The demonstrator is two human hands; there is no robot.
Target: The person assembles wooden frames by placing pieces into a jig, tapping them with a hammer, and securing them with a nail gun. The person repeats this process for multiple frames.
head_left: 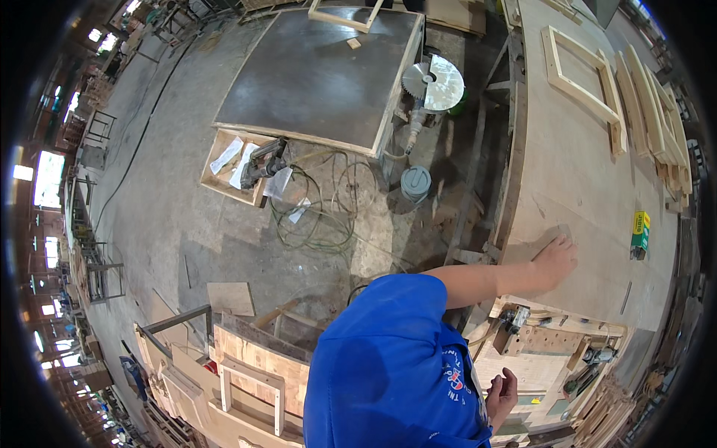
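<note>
My left hand (554,263) reaches out over the broad brown worktop (590,172), its fingers curled and pressed down near the edge. A thin brownish patch shows beside the fingers; what they hold, if anything, I cannot make out. Closer to my body, my right hand (502,397) hangs beside my blue shirt, loosely bent, fingers apart and nothing visible in them. To the right of my left hand stands a small green and yellow box (640,235). A thin dark stick (626,297) lies nearer me on the worktop.
A wooden frame (579,84) and several pale wooden pieces (650,112) lie farther along the worktop. Below it is a tool shelf (553,343). A circular saw blade (418,78), grey bucket (415,184) and coiled hose (317,235) are beside a dark-topped table (314,82).
</note>
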